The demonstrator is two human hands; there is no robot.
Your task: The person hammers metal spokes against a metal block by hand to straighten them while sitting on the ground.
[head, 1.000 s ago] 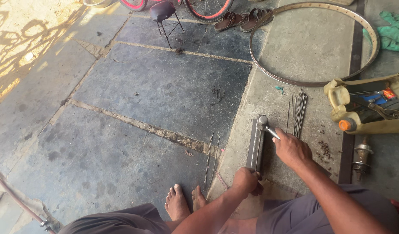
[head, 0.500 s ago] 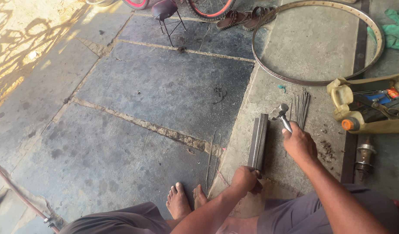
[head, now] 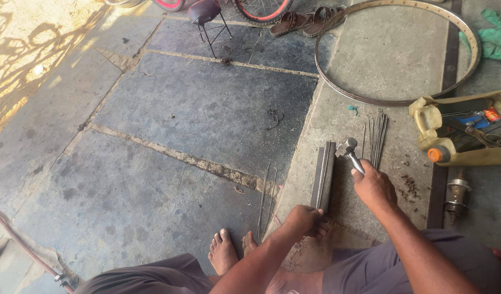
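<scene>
A long dark metal bar lies on the concrete floor in front of me. My left hand grips its near end, pinching something thin against it that I cannot make out. My right hand holds a small hammer by the handle, with its head just right of the bar's far end. A bundle of thin wire spokes lies on the floor just beyond the hammer. Two loose spokes lie left of the bar. My bare feet rest near them.
A bare bicycle wheel rim lies flat at the back right. A cut yellow plastic can holding tools sits at right, a wheel hub below it. Sandals, a small stool, a bicycle wheel and a green cloth lie further back.
My right hand raised the hammer off the bar's far end and out to the right, then brought it back down close to the bar. My left hand stayed on the bar's near end.
</scene>
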